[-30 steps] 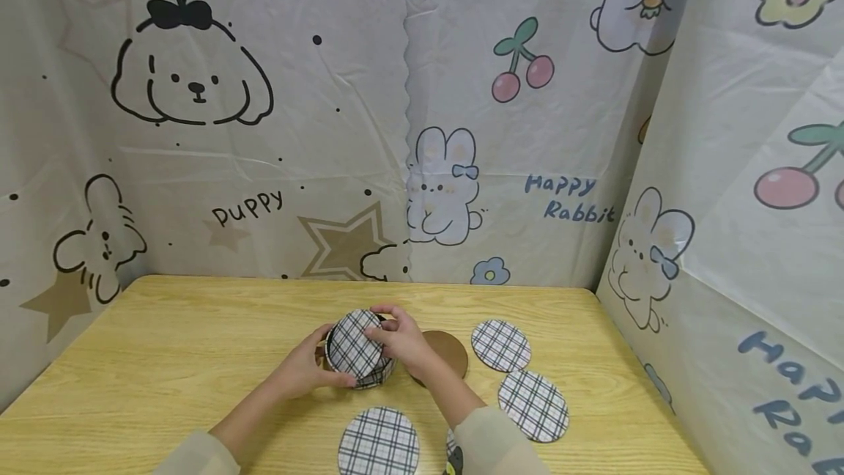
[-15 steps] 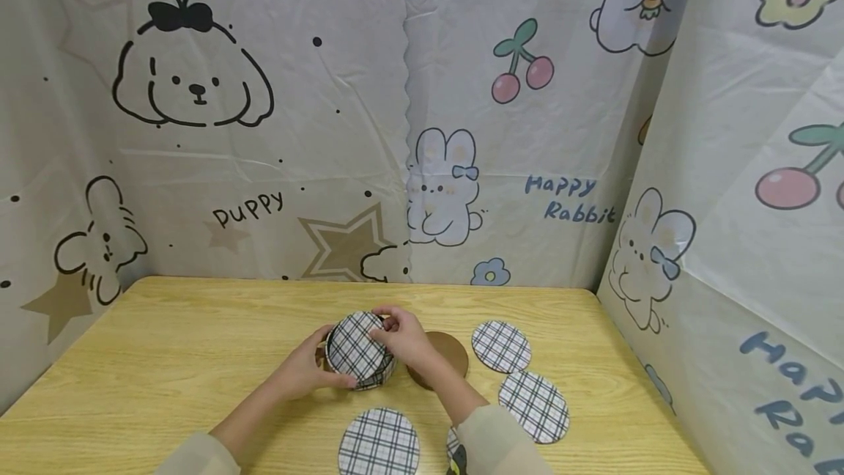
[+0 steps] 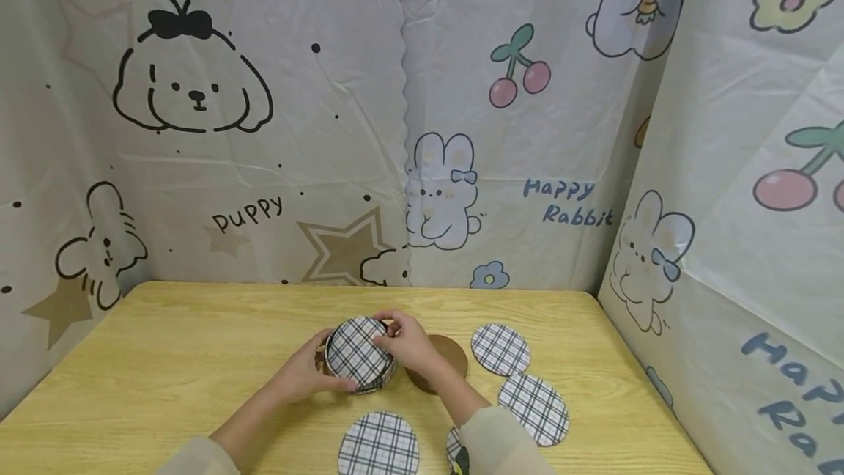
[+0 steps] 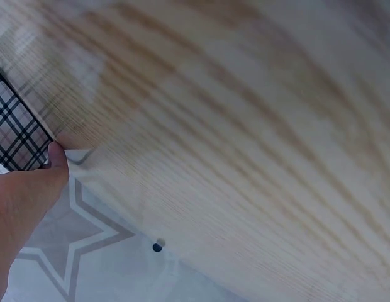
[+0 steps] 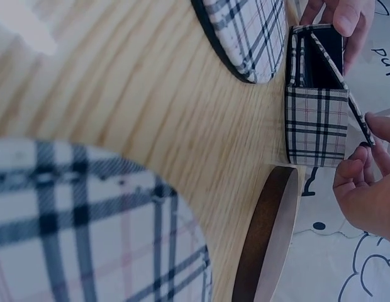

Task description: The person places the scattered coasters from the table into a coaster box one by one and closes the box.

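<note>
right wrist view alone shows holder (image 5: 317, 110) interior | both hands (image 3: 310, 371) (image 3: 409, 343) grasp holder, tilted coaster (image 3: 356, 352) | flat plaid coasters: three whole (image 3: 379, 444), fourth part-hidden | brown disc (image 3: 448, 358): one

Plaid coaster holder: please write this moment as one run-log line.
left hand: grips plaid holder | right hand: pinches tilted plaid coaster in holder | brown disc: beside holder, on table

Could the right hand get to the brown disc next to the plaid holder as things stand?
Probably yes: the brown disc lies flat just beside the right hand, partly under its wrist, with nothing stacked on it. That hand now pinches a plaid coaster, though.
</note>
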The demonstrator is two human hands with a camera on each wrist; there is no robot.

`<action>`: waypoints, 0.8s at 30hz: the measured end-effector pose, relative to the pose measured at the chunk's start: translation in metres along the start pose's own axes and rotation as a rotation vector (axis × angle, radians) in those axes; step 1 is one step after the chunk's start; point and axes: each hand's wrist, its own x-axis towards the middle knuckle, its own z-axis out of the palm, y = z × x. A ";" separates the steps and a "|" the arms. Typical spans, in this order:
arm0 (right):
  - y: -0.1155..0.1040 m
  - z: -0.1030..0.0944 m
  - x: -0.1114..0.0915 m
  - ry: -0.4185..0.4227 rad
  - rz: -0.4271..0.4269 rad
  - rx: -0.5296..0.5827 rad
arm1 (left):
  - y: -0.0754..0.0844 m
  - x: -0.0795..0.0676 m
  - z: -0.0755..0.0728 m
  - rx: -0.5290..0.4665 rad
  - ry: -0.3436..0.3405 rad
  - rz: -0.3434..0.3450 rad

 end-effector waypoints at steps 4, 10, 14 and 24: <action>0.002 -0.001 0.000 -0.001 0.005 -0.013 | 0.000 -0.001 0.000 0.000 0.001 -0.006; 0.004 -0.002 0.000 -0.003 0.016 -0.063 | -0.002 -0.001 0.001 0.015 0.017 -0.007; 0.008 -0.001 0.000 -0.006 0.026 -0.091 | -0.003 -0.001 0.002 0.013 0.019 -0.015; 0.007 0.003 0.001 0.044 -0.029 -0.254 | -0.004 0.000 0.002 0.013 0.025 -0.008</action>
